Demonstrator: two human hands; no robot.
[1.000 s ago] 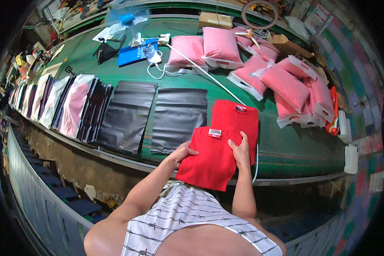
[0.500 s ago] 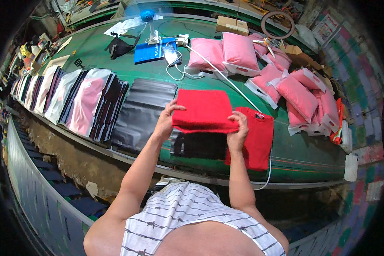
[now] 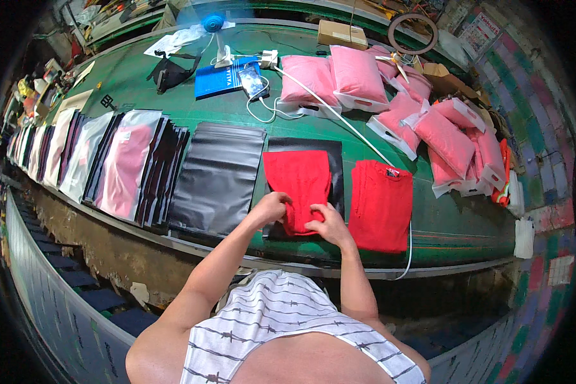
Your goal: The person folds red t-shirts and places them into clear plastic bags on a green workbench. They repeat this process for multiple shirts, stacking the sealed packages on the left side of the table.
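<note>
A folded red knit garment (image 3: 299,176) lies on a flat black plastic bag (image 3: 331,150), its near end drawn narrower between my hands. At its lower left edge, my left hand (image 3: 272,208) is closed on the fabric with curled fingers. My right hand (image 3: 330,225) pinches the lower right edge between thumb and fingers. Just to the right lies a pile of folded red garments (image 3: 381,208), a label showing at the neckline of the top one. A stack of black plastic bags (image 3: 216,176) sits to the left of my left hand.
Packed pink bags (image 3: 445,141) are heaped at the right. Rows of bagged garments (image 3: 125,169) line the left side of the green table (image 3: 454,224). Toward the back are a small blue fan (image 3: 214,24), a phone (image 3: 252,82) and a white cable (image 3: 333,115).
My hands have come down and nearer to me with the red garment, which was held up flat and now rests on the black bag. Both hands have moved closer together.
</note>
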